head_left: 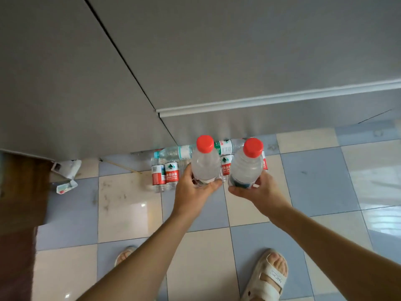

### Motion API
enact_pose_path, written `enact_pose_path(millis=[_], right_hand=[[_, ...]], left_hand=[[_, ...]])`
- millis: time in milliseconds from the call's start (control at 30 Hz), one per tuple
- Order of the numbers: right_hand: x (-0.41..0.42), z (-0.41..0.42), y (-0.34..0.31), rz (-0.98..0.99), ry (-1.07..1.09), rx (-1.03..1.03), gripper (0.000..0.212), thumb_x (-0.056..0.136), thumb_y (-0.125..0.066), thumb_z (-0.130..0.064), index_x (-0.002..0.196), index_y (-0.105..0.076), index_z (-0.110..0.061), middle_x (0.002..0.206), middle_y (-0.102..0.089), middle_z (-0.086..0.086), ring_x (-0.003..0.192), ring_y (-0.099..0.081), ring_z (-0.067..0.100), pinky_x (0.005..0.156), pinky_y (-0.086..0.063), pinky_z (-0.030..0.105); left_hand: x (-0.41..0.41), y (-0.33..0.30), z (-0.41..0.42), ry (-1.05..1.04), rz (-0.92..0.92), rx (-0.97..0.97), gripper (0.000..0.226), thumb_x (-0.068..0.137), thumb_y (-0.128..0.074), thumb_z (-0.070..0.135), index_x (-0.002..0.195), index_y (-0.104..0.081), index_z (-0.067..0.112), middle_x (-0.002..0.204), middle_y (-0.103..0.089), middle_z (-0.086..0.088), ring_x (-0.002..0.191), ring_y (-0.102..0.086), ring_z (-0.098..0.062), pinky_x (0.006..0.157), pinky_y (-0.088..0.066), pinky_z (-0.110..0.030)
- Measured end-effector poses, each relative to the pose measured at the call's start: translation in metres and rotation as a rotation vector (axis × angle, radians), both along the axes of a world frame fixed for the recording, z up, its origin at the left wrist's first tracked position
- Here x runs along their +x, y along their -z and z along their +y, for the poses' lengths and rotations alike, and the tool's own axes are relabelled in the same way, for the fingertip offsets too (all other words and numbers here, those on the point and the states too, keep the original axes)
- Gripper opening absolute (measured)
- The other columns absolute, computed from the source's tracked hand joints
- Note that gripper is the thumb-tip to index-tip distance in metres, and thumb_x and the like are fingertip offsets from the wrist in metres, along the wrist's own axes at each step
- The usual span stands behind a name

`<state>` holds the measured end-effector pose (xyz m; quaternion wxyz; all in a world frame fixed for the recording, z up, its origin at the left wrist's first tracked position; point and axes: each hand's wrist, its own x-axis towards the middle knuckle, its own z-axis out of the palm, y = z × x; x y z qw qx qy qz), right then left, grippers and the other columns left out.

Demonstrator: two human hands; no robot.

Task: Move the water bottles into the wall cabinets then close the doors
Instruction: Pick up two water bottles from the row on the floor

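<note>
We've got a red-capped bottle [205, 164] gripped low in our left hand [195, 187] and another bottle [246, 168] in our right hand [259, 191], both upright over the floor bottles [166, 172]. Cabinet doors [217, 51] look shut, so we'd free a hand first.

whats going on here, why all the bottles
A person holds one red-capped water bottle upright in each hand: left hand on the left bottle, right hand on the right bottle. More bottles on the floor sit against the grey cabinet, whose doors appear closed.
</note>
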<state>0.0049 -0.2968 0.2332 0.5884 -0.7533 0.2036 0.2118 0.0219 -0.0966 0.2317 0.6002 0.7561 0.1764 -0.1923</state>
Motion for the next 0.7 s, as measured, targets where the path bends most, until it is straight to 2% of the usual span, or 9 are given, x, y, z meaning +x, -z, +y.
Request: enact_pose_path(millis=[133,233,300,433,567,700], right_hand=[[0.025,0.001,-0.098,-0.058,-0.08,-0.025,0.054,0.066,-0.095,-0.027,0.112,-0.067,-0.029,0.098,-0.074,-0.014,0.088,-0.068,0.0,0.071,-0.049,0.012],[0.033,0.004,-0.175,-0.107,-0.107,-0.035,0.056,0.065,-0.096,-0.029,0.112,-0.067,-0.03,0.099,-0.075,-0.011,0.091,-0.07,0.007,0.074,-0.053,0.019],[0.034,0.011,-0.229,-0.151,-0.101,-0.045,0.054,0.064,-0.096,-0.028,0.11,-0.067,-0.027,0.095,-0.075,-0.009,0.09,-0.071,0.011,0.069,-0.053,0.016],[0.031,0.029,-0.337,-0.238,-0.089,-0.068,0.049,0.066,-0.095,-0.03,0.104,-0.064,-0.035,0.091,-0.073,-0.024,0.086,-0.068,-0.005,0.063,-0.05,0.007],[0.024,0.052,-0.421,-0.32,-0.071,-0.02,0.054,0.069,-0.093,-0.028,0.116,-0.066,-0.025,0.102,-0.076,-0.014,0.095,-0.072,0.002,0.08,-0.058,0.018],[0.028,0.087,-0.492,-0.41,-0.075,0.01,0.049,0.07,-0.093,-0.026,0.113,-0.07,-0.02,0.101,-0.078,-0.008,0.096,-0.074,0.009,0.081,-0.059,0.022]], left_hand=[[0.017,-0.099,0.007,-0.004,-0.095,-0.051,0.061,0.07,-0.093,0.027,0.123,-0.061,0.027,0.109,-0.073,0.012,0.102,-0.068,-0.008,0.085,-0.055,-0.023],[0.021,-0.176,0.016,-0.022,-0.158,-0.081,0.057,0.07,-0.093,0.03,0.116,-0.06,0.037,0.105,-0.072,0.019,0.101,-0.068,-0.004,0.082,-0.053,-0.018],[0.019,-0.228,0.022,-0.04,-0.196,-0.1,0.055,0.07,-0.092,0.029,0.114,-0.06,0.038,0.106,-0.072,0.018,0.103,-0.067,-0.005,0.082,-0.053,-0.018],[0.009,-0.325,0.036,-0.066,-0.268,-0.12,0.051,0.072,-0.091,0.027,0.11,-0.059,0.04,0.104,-0.072,0.02,0.098,-0.067,0.002,0.078,-0.054,-0.015],[0.004,-0.401,0.057,-0.074,-0.372,-0.155,0.049,0.076,-0.089,0.021,0.112,-0.058,0.035,0.101,-0.071,0.027,0.095,-0.067,0.008,0.072,-0.05,-0.006],[0.018,-0.473,0.091,-0.075,-0.506,-0.193,0.049,0.075,-0.089,0.019,0.11,-0.059,0.035,0.099,-0.071,0.027,0.093,-0.067,0.008,0.072,-0.048,-0.005]])
